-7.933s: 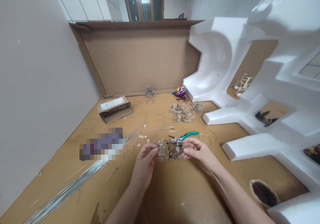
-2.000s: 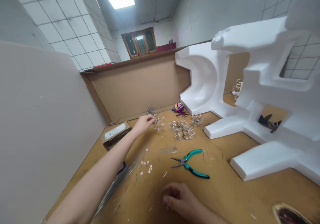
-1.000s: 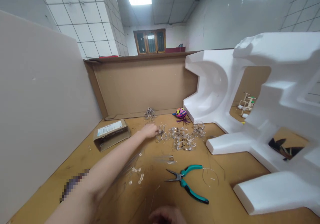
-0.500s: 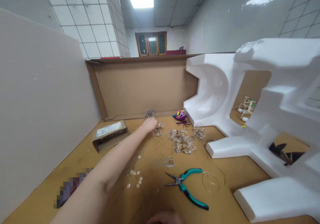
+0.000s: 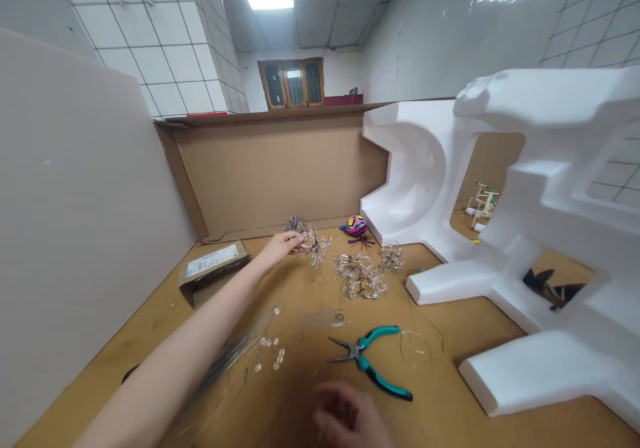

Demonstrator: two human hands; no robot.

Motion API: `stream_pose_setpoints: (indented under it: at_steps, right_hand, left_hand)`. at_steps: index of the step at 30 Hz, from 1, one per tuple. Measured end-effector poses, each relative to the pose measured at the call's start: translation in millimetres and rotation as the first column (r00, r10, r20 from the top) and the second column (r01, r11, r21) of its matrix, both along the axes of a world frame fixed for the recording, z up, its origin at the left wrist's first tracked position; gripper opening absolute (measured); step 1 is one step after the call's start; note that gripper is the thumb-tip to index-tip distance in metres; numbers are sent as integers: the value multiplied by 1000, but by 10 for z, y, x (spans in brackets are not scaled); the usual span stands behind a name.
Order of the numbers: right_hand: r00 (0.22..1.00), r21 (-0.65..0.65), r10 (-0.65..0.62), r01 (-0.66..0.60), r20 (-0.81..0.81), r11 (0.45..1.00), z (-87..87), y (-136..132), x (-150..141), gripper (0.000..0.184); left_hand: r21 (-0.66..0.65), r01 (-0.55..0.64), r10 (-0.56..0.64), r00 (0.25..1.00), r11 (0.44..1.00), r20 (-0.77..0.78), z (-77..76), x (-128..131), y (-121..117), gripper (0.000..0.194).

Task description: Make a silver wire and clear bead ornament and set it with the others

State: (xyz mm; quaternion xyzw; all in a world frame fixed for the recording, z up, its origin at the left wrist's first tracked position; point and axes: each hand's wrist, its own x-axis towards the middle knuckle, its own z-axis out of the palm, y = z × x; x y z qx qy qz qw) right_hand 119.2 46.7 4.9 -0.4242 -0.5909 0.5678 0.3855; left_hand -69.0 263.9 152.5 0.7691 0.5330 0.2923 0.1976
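At the far side of the work surface, my left hand (image 5: 284, 248) pinches a bent-wire piece with clear beads (image 5: 316, 245) between thumb and fingers. A small dark wire cluster (image 5: 295, 224) lies just behind that hand. To its right sit several similar silvery wire pieces (image 5: 361, 276). My right hand (image 5: 347, 413) is low at the near edge, slightly blurred, its fingers loosely curled and apart with nothing visible between them. Just above it lie teal-handled needle-nose pliers (image 5: 356, 353), jaws spread. Clear round beads (image 5: 270, 343) and thin straight wires (image 5: 225, 361) are scattered left of the pliers.
A small open cardboard box (image 5: 214, 268) stands at the left. White foam packing (image 5: 493, 235) borders the right side, and a cardboard wall (image 5: 270, 175) closes the back. A colourful round ornament (image 5: 356, 225) lies near the foam. A loose wire loop (image 5: 413, 348) curls beside the pliers.
My left hand has drawn slightly left and nearer, and the wire piece now shows in its fingers. The right hand has come further into view from below. The whole view has shifted a little.
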Motion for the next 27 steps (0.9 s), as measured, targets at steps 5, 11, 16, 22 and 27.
stream_pose_setpoints:
  at_steps: [5,11,16,22,27]
  right_hand:
    - [920,415,-391,349,18,841,804,137,358,32]
    - [781,471,-335,59,527,880,1278,289,514,53]
    - [874,246,196,-330,445,911,1163,261,431,35]
    - [997,293,61,-75,57,953,1038,226,311,30]
    - [987,266,144,-158,69,951,1106,193,317,36]
  left_hand:
    - [-28,105,-102,992,994,72,-62,72,-881,36]
    - [170,207,-186,974,963,-132,-19,379,-1630,28]
    - [277,501,-443,862,820,-247,51,557,-2076,24]
    - [222,329,-343,939,918,25,-109,499,-2123,76]
    - [69,373,-369,845,925,387,-249,516,-2005,106]
